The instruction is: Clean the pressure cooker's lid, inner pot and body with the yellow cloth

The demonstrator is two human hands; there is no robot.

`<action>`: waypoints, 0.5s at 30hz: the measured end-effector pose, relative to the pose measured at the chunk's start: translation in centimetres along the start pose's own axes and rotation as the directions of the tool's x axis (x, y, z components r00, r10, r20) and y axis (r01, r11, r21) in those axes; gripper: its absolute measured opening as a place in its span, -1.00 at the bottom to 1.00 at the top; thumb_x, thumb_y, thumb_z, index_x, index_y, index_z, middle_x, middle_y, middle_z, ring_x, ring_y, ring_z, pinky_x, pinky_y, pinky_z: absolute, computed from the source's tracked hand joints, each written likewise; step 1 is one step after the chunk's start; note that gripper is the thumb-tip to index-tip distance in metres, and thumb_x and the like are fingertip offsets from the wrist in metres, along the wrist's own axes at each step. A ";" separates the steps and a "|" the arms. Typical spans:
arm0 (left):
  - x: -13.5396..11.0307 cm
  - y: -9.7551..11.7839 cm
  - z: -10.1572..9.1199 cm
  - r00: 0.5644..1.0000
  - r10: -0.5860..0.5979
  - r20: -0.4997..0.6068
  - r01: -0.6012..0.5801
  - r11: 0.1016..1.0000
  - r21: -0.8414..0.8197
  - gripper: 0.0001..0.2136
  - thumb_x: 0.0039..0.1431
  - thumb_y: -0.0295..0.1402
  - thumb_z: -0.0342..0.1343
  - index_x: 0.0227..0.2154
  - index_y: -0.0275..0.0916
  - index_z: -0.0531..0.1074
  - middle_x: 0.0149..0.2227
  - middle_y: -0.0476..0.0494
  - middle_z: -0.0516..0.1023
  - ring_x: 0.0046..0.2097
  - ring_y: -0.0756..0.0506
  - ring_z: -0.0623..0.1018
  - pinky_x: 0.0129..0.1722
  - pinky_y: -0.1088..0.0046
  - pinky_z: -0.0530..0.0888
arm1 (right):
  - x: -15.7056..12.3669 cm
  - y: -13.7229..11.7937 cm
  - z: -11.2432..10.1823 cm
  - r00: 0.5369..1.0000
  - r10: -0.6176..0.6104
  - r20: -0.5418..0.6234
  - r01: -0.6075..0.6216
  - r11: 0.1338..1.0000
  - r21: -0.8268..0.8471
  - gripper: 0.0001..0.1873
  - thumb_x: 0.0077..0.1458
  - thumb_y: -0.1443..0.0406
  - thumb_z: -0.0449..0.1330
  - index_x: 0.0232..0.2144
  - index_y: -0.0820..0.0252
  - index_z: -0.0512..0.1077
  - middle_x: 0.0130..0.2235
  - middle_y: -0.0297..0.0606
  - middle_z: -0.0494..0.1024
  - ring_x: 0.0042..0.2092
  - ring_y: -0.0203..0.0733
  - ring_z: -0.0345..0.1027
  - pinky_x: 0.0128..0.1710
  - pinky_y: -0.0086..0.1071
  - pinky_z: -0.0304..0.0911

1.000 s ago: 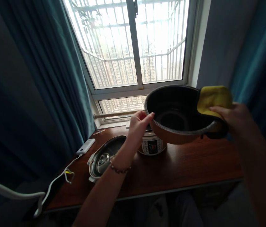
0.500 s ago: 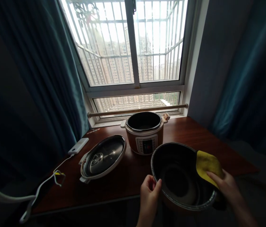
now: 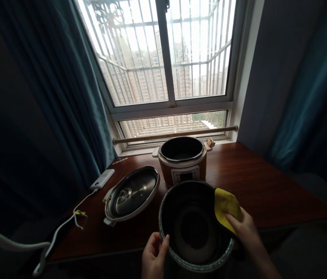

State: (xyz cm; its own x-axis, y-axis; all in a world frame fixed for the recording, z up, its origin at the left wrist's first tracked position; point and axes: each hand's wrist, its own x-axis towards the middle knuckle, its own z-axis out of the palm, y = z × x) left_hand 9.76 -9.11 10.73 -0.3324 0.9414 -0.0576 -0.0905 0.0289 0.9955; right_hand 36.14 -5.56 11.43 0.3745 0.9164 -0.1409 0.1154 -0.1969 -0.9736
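Note:
A dark inner pot [image 3: 194, 228] with a shiny rim is tilted toward me, in front of the table's near edge. My left hand [image 3: 155, 254] pinches its left rim, thumb inside and fingers outside. On the opposite side, my right hand [image 3: 243, 224] is closed over a yellow cloth [image 3: 226, 207] folded across the rim, gripping cloth and pot wall together. Behind the pot stands the electric pressure cooker [image 3: 166, 170], lidless, its dark cavity facing up and its control panel partly hidden. The cooker's lid [image 3: 136, 192] lies with its inner side up on the left.
The brown table [image 3: 250, 182] extends under the barred window [image 3: 172, 58]. A white power bank [image 3: 103, 179] and white cable [image 3: 55, 234] lie at the table's left. A horizontal rail [image 3: 140, 138] runs behind the cooker. Blue curtains [image 3: 73, 97] hang at the sides.
The inner pot and both hands have moved left, now overlapping the cooker's front. Both hands keep their hold, and the yellow cloth stays on the rim. The view has shifted slightly.

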 end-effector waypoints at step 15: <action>4.4 0.6 1.2 0.998 0.032 0.046 -0.031 0.999 -0.026 -0.63 -0.12 -0.08 0.21 -0.62 -0.27 0.23 -0.61 0.09 0.16 -0.54 0.08 0.16 -0.55 0.59 0.14 | 2.8 -1.1 1.9 0.992 0.066 -0.106 -0.060 0.996 0.061 -0.61 -0.23 0.14 0.21 -0.32 0.28 0.39 -0.42 -0.21 0.53 -0.35 -0.08 0.42 -0.39 -0.35 0.29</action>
State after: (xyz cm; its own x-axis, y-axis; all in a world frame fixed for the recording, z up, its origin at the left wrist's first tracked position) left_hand 9.36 -4.56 11.11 -0.2917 0.9563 -0.0219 -0.1042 -0.0090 0.9945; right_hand 35.33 -2.18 11.73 0.4765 0.8595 -0.1850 0.0362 -0.2294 -0.9727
